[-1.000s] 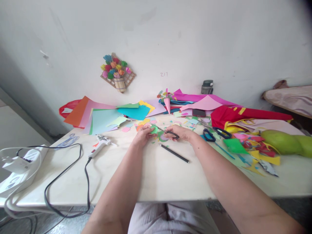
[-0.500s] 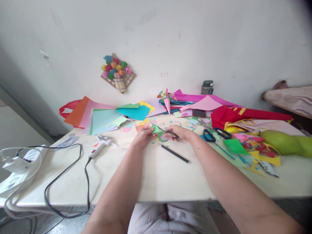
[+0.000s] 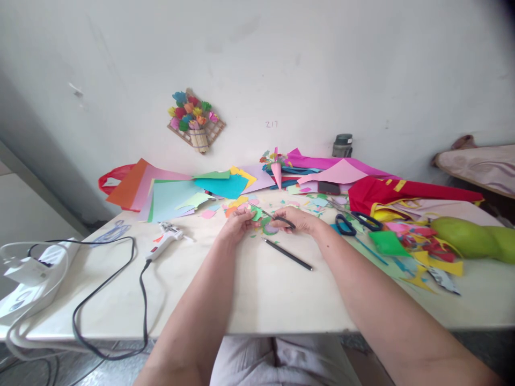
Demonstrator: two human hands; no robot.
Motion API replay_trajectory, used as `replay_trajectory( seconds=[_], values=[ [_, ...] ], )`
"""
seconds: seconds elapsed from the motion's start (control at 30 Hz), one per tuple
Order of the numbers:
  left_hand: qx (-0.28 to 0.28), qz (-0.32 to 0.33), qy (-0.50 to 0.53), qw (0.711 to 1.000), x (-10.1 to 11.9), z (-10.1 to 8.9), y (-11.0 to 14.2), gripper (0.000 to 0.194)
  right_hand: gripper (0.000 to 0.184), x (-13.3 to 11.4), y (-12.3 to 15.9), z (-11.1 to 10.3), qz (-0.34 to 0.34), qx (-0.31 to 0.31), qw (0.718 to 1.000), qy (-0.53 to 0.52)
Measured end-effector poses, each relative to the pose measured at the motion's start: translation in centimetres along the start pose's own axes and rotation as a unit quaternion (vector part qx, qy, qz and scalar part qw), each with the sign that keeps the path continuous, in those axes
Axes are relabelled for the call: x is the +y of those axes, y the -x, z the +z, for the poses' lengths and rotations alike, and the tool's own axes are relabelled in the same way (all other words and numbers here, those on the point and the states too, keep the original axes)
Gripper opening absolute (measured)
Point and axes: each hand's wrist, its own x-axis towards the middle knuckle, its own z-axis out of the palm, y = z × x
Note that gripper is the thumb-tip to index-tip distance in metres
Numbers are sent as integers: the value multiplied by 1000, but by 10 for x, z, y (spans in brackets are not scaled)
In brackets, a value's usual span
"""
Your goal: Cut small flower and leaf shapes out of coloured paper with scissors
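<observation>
- While a pale wall (image 3: 257,64) fills the background, a cream table (image 3: 281,300) stretches across in front of it.
- Coloured sheets (image 3: 221,185) lie along the table's far side; a glue gun (image 3: 164,243) rests at its left.
- The right hand (image 3: 300,217) grips scissors (image 3: 287,221) by their dark handles; how far the blades part is too small to tell.
- The left hand (image 3: 237,224) pinches a small green paper piece (image 3: 256,214) beside the blades.
</observation>
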Motion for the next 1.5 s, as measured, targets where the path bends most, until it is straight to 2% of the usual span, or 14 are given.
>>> replay_trajectory(
  seconds=[0.23, 0.53, 0.67, 0.77, 0.93, 1.13, 1.27, 1.5],
  values=[
    [4, -8, -1, 1000, -1, -1, -1, 28, 22, -1, -1, 2, -1, 12, 1000, 17],
    [19, -9, 0, 1000, 0, 2, 0, 31, 21, 0, -3, 3, -3, 16, 1000, -20],
    [13, 22, -19, 1000, 0, 3, 0, 35, 21, 9, -9, 1, 4, 52, 998, -18],
    [7, 39, -46, 998, 0, 4, -1, 37, 20, 9, -10, 0, 15, 102, 995, -19],
    [3, 43, -63, 997, 1, 7, 0, 37, 23, 1, -6, -2, 20, 171, 980, -95],
    [-19, 40, -115, 992, 1, 7, 0, 35, 27, -2, -7, 2, -28, 187, 969, -159],
    [-37, 38, -132, 990, -3, 5, -4, 32, 27, -4, -9, 10, -35, 197, 969, -146],
    [-30, 18, -115, 993, -4, 6, -4, 34, 32, -3, -18, 15, -51, 233, 963, -128]
  ],
)
